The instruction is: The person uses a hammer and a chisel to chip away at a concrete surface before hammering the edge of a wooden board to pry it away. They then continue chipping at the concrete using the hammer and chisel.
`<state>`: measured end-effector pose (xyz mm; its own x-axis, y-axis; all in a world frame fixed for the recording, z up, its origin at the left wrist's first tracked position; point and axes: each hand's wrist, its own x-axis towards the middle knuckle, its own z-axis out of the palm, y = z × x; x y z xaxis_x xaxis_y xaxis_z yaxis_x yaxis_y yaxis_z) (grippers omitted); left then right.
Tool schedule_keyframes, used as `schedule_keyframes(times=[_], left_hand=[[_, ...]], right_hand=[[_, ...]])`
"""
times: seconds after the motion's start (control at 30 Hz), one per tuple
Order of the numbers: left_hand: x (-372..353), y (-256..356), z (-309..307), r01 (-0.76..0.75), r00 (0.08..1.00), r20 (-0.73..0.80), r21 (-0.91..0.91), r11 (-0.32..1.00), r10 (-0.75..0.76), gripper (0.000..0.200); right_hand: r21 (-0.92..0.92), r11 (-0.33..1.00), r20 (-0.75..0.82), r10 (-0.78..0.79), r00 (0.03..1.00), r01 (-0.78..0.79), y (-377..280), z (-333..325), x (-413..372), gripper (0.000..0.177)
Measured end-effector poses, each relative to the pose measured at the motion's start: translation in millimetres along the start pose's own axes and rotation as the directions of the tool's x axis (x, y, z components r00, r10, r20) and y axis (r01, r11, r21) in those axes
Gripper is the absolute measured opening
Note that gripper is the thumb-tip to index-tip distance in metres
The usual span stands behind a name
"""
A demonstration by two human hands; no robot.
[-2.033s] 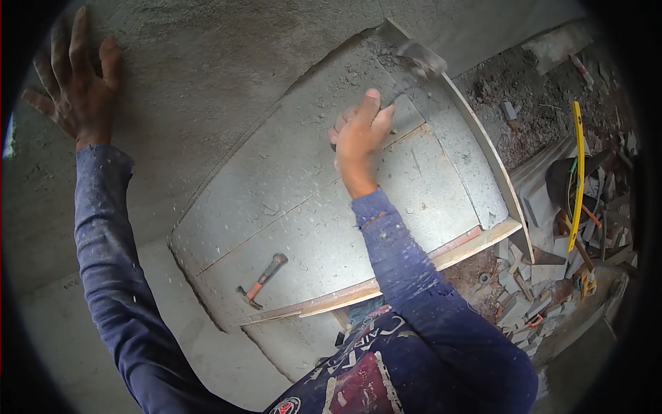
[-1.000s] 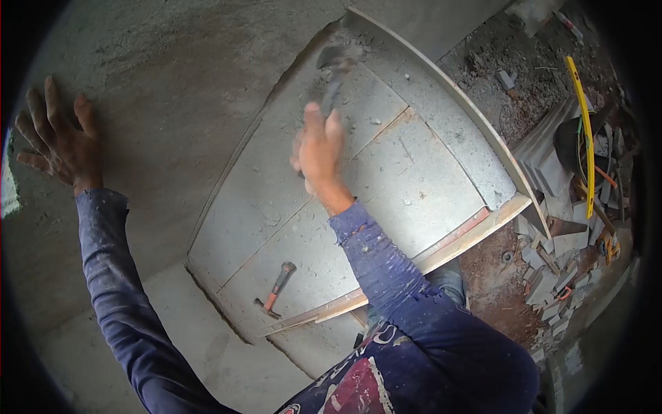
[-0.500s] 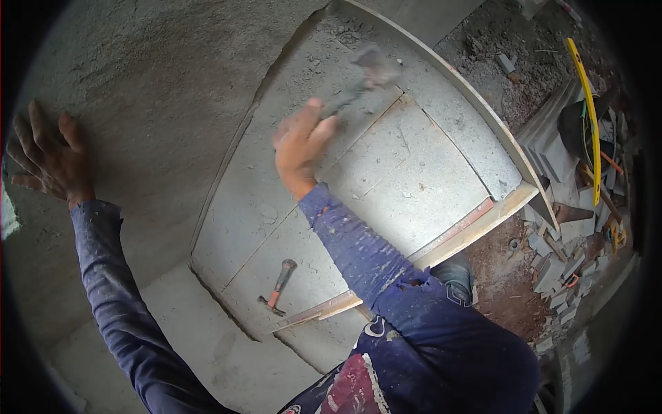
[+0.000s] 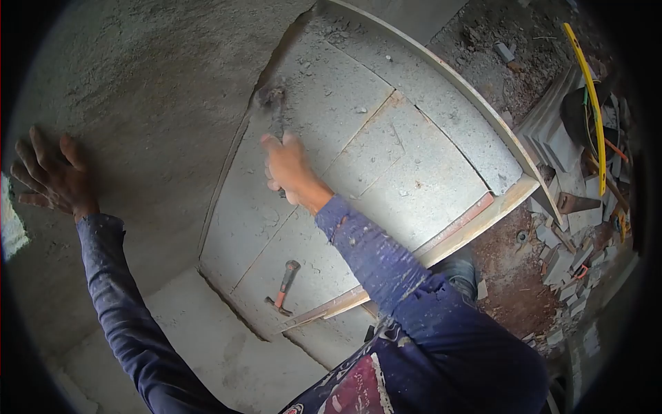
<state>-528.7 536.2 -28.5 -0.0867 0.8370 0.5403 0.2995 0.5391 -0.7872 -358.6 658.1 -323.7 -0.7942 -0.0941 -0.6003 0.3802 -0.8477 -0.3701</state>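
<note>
My left hand [image 4: 58, 176] rests with its fingers spread against the rough grey plastered wall [image 4: 158, 90]. In my right hand [image 4: 293, 169] is a dark-handled brush-like tool [image 4: 272, 100], its head smeared by motion. That head is close to the gap where the wall meets the panelled grey surface [image 4: 386, 169]. Crumbs of mortar and dust are scattered over the panels. A hammer [image 4: 283, 286] with a black and orange handle lies on the same surface, nearer my body and apart from both hands.
Wooden boards [image 4: 476, 224] edge the panelled surface on the near side, and a raised strip [image 4: 441, 65] bounds its far side. Beyond, on the right, are a yellow spirit level [image 4: 589, 103], a handsaw [image 4: 576, 203] and a heap of broken tile pieces [image 4: 562, 265].
My right hand has swung the tool leftward across the panels, from near the far edge to beside the wall. My left hand stays on the wall; the view has shifted slightly.
</note>
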Motion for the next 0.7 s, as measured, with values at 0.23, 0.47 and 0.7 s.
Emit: schedule_keyframes(times=[0.23,0.47,0.7], left_hand=[[-1.0,2.8,1.5,-0.012,1.0,0.004,0.021,1.0,0.012,0.059],[-4.0,0.4,-1.4,-0.02,0.998,0.057,0.043,0.999,0.017,0.06],[0.1,0.7,-5.1,-0.018,0.999,0.031,0.036,0.999,0.016,0.06]], right_hand=[[0.396,0.514,-0.55,-0.531,0.645,0.761,-36.3,15.8,7.2,0.019],[0.243,0.859,-0.237,-0.399,0.886,0.452,-26.0,3.1,-11.7,0.029],[-0.012,0.998,-0.01,-0.063,0.998,0.063,-11.3,11.7,18.8,0.038]])
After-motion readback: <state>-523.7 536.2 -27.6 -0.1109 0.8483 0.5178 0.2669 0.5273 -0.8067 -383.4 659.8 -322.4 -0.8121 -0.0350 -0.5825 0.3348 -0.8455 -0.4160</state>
